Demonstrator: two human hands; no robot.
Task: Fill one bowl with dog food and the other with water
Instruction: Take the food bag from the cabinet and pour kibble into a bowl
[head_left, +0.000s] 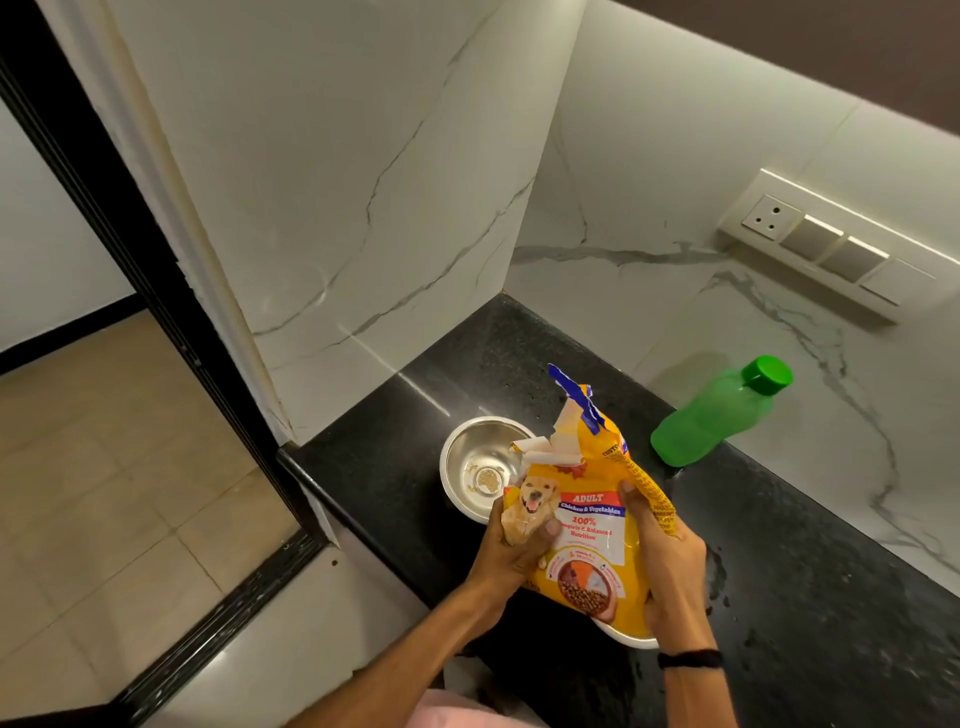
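i have both hands, left hand (511, 556) and right hand (670, 571), clenched on the dog food bag (587, 525). its torn mouth droops just near the steel bowl (480, 467), so i judge kibble could spill onto the counter (831, 597).

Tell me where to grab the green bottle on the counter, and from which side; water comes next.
Grip the green bottle around its body below the cap. It stands upright near the wall, so reach from the open counter side with the right hand once it lets go of the dog food bag.

So the dog food bag (587, 519) sits near the counter's (805, 597) front edge, over a second bowl (631, 640). Bowl (480, 467) with a few kibbles is just left behind it, bottle (711, 421) far right against the wall.
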